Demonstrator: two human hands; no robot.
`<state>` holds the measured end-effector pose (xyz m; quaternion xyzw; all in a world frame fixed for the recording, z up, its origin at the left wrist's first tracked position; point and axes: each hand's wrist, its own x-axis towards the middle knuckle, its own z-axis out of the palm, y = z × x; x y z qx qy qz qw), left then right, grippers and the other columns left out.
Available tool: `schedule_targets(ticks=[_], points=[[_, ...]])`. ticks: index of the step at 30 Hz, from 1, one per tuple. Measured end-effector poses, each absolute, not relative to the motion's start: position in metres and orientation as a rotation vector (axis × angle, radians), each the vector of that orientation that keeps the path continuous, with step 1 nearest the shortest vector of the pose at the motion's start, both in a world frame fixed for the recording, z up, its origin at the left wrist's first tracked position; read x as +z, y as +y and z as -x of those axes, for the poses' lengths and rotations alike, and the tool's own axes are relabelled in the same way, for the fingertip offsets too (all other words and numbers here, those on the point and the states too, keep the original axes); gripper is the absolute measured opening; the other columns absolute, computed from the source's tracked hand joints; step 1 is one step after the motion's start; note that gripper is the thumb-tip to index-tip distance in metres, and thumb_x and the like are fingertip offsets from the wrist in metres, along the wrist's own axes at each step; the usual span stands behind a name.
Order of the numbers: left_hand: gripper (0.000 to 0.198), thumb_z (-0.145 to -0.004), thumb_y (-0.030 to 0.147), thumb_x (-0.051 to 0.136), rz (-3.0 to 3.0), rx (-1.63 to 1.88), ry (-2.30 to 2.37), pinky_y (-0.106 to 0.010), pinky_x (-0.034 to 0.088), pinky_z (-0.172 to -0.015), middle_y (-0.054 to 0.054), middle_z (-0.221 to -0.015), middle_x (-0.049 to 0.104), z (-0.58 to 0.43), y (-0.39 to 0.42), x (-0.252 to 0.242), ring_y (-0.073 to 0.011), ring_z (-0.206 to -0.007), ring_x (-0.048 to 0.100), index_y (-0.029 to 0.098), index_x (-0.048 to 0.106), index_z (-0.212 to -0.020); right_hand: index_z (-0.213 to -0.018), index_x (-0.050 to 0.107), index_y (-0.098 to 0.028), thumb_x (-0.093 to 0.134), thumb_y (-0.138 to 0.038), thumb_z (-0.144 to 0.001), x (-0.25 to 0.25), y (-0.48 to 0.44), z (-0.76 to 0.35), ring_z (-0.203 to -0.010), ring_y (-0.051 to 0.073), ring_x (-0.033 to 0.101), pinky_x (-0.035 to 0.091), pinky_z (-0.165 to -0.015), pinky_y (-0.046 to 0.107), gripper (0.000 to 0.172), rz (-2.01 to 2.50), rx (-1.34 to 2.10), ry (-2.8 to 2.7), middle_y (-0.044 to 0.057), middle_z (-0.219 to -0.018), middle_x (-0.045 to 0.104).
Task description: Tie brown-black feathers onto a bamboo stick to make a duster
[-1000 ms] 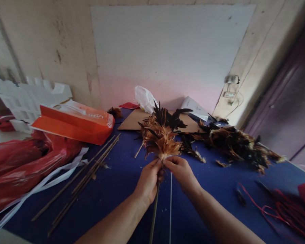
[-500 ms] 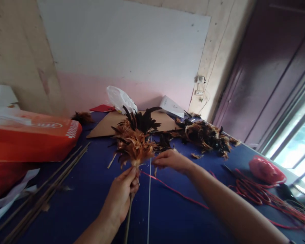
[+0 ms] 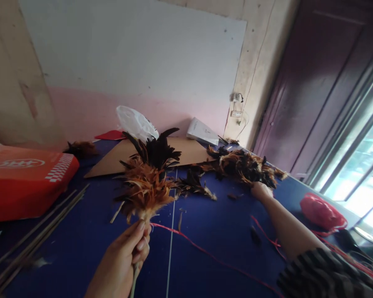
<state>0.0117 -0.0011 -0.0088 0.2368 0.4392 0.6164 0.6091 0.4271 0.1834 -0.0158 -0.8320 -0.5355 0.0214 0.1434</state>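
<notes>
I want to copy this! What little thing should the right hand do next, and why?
Probably pinch a little from the feather pile: the right hand is at its near edge, while the left hand holds the feathered stick.

This looks like a small, makeshift craft workroom; whether it is inside a home cannot be told. Craft materials cover the blue table: feathers right of centre, sticks at lower left, red cord at lower right. Behind stands a worn, marked wall with a socket; a purple door fills the upper right, beside bright glass.
</notes>
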Motion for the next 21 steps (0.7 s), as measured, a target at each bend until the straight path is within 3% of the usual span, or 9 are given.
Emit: schedule_targets(ticks=[5, 12, 16, 21], points=[[0.020, -0.067, 0.032, 0.069, -0.513, 1.422, 1.058, -0.011, 0.028, -0.040, 0.004, -0.052, 0.042, -0.010, 0.000, -0.010, -0.0016, -0.042, 0.029, 0.013, 0.065, -0.072, -0.110, 0.062, -0.018, 0.051, -0.013, -0.071, -0.022, 0.198, -0.425, -0.102, 0.033, 0.057, 0.045, -0.080, 0.043, 0.040, 2.440, 0.003, -1.533, 0.018, -0.107, 0.062], [0.023, -0.063, 0.032, 0.073, -0.564, 1.461, 1.000, -0.012, 0.026, -0.040, 0.004, -0.054, 0.045, -0.011, 0.000, -0.011, -0.0003, -0.041, 0.030, 0.012, 0.064, -0.071, -0.078, 0.069, -0.013, 0.058, -0.012, -0.062, -0.015, 0.194, -0.424, -0.098, 0.036, 0.058, 0.045, -0.077, 0.044, 0.020, 2.369, 0.089, -1.501, 0.020, -0.095, 0.065], [0.023, -0.062, 0.031, 0.073, -0.597, 1.484, 0.956, -0.012, 0.021, -0.039, 0.004, -0.052, 0.044, -0.013, -0.003, -0.008, -0.0002, -0.040, 0.031, 0.012, 0.063, -0.070, -0.068, 0.066, -0.011, 0.059, -0.011, -0.062, -0.014, 0.179, -0.415, -0.078, 0.030, 0.063, 0.048, -0.066, 0.036, 0.010, 2.202, 0.307, -1.490, 0.014, -0.068, 0.065], [0.022, -0.064, 0.030, 0.071, -0.604, 1.538, 0.911, -0.013, 0.017, -0.038, 0.005, -0.050, 0.041, -0.016, -0.006, -0.002, -0.0003, -0.039, 0.030, 0.011, 0.060, -0.067, -0.085, 0.062, -0.016, 0.057, -0.014, -0.069, -0.020, 0.153, -0.403, -0.058, 0.017, 0.061, 0.049, -0.054, 0.026, 0.017, 1.836, 0.679, -1.446, 0.006, -0.062, 0.062]])
